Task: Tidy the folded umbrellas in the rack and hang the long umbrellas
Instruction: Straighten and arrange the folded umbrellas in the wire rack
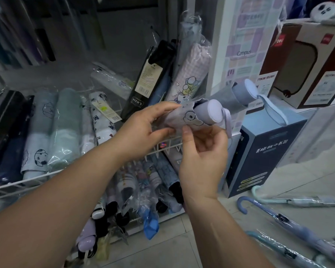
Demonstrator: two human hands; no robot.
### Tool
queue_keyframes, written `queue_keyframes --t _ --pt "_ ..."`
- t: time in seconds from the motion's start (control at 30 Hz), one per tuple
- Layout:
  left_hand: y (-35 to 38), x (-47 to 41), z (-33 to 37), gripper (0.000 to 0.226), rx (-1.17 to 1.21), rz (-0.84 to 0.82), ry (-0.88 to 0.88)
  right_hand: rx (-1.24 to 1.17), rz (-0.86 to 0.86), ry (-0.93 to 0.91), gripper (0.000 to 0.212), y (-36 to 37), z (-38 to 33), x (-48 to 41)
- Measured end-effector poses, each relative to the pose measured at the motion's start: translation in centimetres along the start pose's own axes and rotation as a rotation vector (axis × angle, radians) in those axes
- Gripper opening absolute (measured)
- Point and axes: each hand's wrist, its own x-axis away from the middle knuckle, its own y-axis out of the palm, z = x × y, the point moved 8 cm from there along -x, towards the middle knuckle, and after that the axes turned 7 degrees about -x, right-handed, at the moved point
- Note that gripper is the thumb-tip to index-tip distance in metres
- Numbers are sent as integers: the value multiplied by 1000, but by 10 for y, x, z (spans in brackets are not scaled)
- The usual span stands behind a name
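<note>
Both hands were on the lilac folded umbrella (pixel 190 118), held just above the right end of the wire rack (pixel 162 149). My left hand (pixel 143 130) pinched the sleeved canopy end; my right hand (pixel 201 157) gripped underneath, thumb on the fabric. I judged it light and soft-bodied, the plastic sleeve slippery. The stiff handle (pixel 211 111) looked the firmest hold. The long umbrellas (pixel 278 217) lay on the floor (pixel 172 248).

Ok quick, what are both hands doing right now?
Left hand: pinching the lilac cartoon-print folded umbrella in clear plastic wrap.
Right hand: gripping the same umbrella from below.
</note>
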Motion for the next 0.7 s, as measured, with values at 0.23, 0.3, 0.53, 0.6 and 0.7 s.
queue_keyframes --t 0.23,0.3,0.53,0.6,0.7 --pt "-32 3 3 47 208 186 -44 96 -241 -95 39 39 -14 9" --pt "-44 3 5 45 249 245 -58 144 -334 -116 46 56 -17 4" --pt "-79 22 -39 37 478 598 -365 603 -808 -183 67 139 22 -15" --pt "-86 32 -58 35 556 695 -458 582 -909 -128 69 159 40 -20" --pt "-100 43 -76 26 588 754 -544 541 -1004 -28 69 184 60 -25"
